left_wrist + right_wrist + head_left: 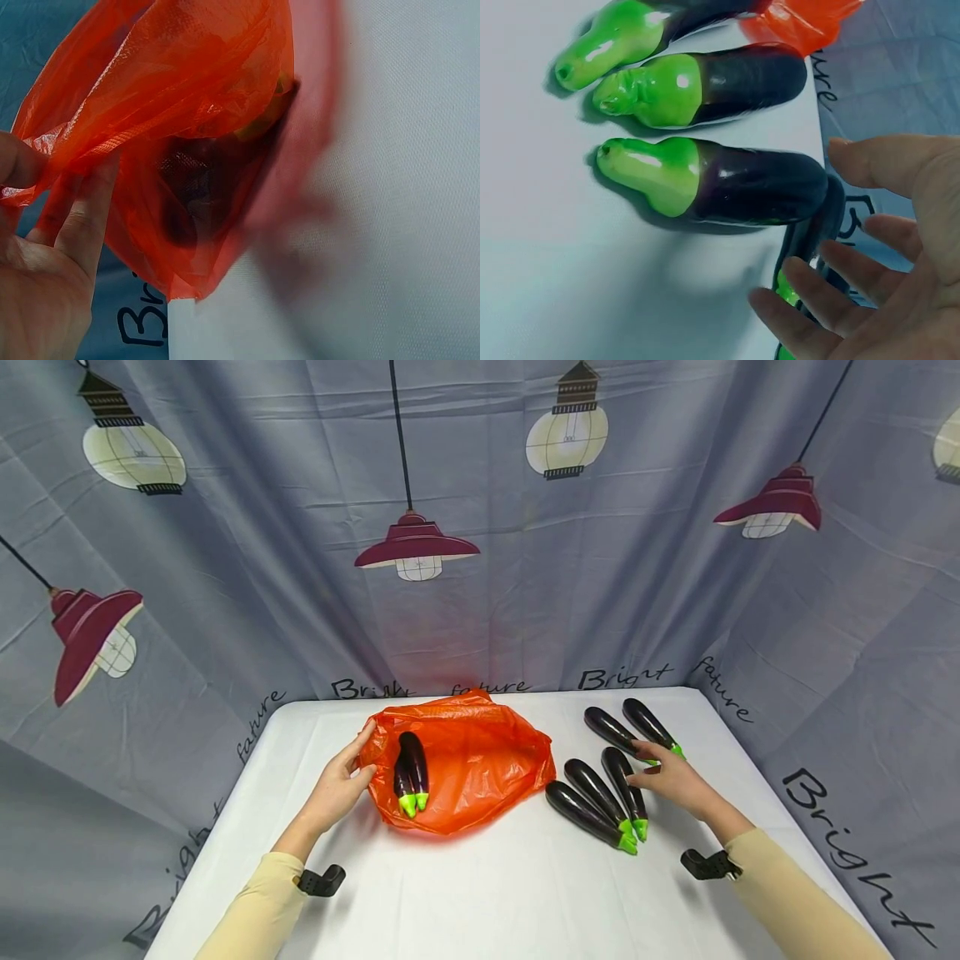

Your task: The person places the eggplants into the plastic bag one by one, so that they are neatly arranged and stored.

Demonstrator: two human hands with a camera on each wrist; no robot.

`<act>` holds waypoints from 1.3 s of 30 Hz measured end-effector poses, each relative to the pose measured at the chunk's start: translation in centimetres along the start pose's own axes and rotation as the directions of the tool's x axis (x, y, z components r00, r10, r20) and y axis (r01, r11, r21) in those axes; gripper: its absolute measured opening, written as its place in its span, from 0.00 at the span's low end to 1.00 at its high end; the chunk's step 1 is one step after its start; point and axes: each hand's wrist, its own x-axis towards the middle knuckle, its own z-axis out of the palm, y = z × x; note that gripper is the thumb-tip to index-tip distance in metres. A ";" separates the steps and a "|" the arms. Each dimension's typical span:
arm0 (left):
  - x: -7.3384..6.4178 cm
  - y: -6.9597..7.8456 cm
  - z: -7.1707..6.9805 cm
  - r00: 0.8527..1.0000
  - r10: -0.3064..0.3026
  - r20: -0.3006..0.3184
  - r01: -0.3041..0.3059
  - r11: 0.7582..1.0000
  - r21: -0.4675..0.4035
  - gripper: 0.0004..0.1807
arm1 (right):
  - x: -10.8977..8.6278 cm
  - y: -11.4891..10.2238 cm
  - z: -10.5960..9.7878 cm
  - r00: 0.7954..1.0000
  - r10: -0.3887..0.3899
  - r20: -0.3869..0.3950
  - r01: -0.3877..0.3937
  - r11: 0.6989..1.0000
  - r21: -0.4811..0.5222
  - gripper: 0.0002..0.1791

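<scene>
An orange-red plastic bag (pixel 487 760) lies spread at the table's centre, its mouth held apart. My left hand (pixel 333 789) pinches the bag's left rim between thumb and fingers (pixel 88 217). Two dark purple eggplants (pixel 417 768) with green stem ends lie inside, near that rim. To the right of the bag, my right hand (pixel 675 781) hovers with fingers spread and nothing in its grasp. Nearest to it is an eggplant (pixel 757 184), the rightmost of three lying side by side. Behind the hand are two more eggplants (pixel 609 727), one partly covered by its fingers.
The white table (pixel 450 902) ends at a grey curtain (pixel 487 627) printed with lamps and lettering, which closes off the back and sides. A black camera mount (pixel 322 881) sits on the left wrist, another mount (pixel 708 864) on the right.
</scene>
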 end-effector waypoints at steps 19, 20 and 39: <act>0.0 -0.2 0.0 1.000 -0.003 -0.001 0.003 1.000 -0.001 0.40 | -0.4 0.8 0.3 0.987 0.128 0.093 -0.137 0.985 0.103 0.50; 0.0 -0.2 0.0 1.000 -0.004 0.000 0.004 1.000 0.000 0.40 | -0.4 0.8 0.3 0.987 0.135 0.089 -0.144 0.984 0.102 0.50; -0.1 -0.5 0.1 1.000 0.002 0.004 -0.002 1.000 -0.016 0.40 | -0.3 1.2 0.8 0.983 0.164 0.081 -0.170 0.983 0.074 0.50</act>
